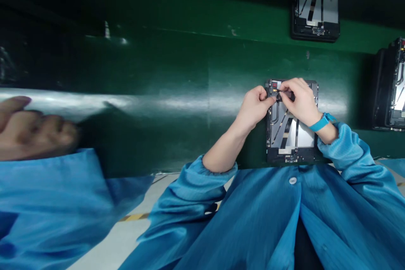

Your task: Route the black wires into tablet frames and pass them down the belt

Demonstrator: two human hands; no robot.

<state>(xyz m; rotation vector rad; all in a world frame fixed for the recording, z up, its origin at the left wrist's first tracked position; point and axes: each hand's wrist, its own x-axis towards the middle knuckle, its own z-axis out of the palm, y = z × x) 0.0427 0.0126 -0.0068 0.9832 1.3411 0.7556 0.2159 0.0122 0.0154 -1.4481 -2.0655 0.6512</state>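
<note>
An opened tablet-like device (306,135) lies on the green bench in front of me, its silver inner plate and black ribbon cables exposed. Over its upper left corner, my left hand (255,107) has thumb and forefinger closed at a small dark part. My right hand (299,97), with a blue band at the wrist, pinches at the same spot from the right. The fingertips nearly meet beside a small red and yellow patch. Whatever sits between them is too small to make out.
Another opened device (316,4) lies farther back on the green bench (177,76). Stacked devices (387,84) stand at the right edge. At far left are a co-worker's blurred hand (34,133) and blue sleeve (53,194). The bench's front edge runs close to my body.
</note>
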